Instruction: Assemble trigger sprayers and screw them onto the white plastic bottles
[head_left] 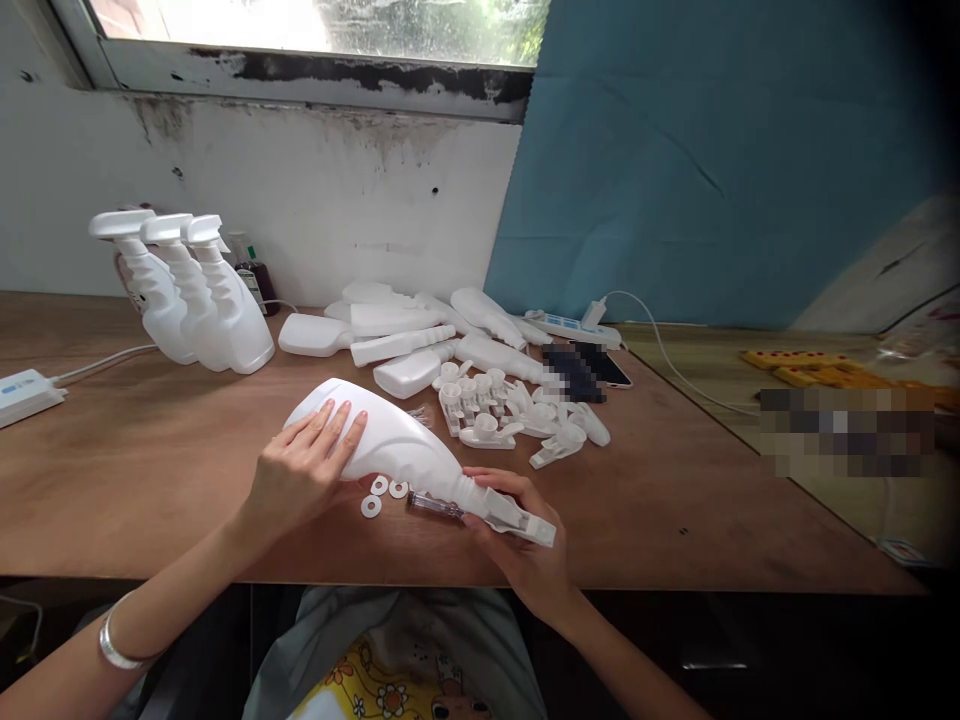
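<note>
Spray bottle (pixel 397 445) on its side, left fingers (pixel 334 425) atop, right fingers (pixel 502 500) pinching nozzle.

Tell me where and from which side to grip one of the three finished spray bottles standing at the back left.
Take the nearest standing spray bottle by its narrow ribbed neck, just under the trigger head, coming from the right side. The other two bottles crowd its left, the right is open, and the neck looks slimmer than the wide base, so fingers probably wrap it better. The left hand and right hand are occupied.

Left hand (pixel 311 460) lies palm-down with fingers spread flat, forearm reaching in from lower left; right hand (pixel 517 530) is curled closed, pinching.
</note>
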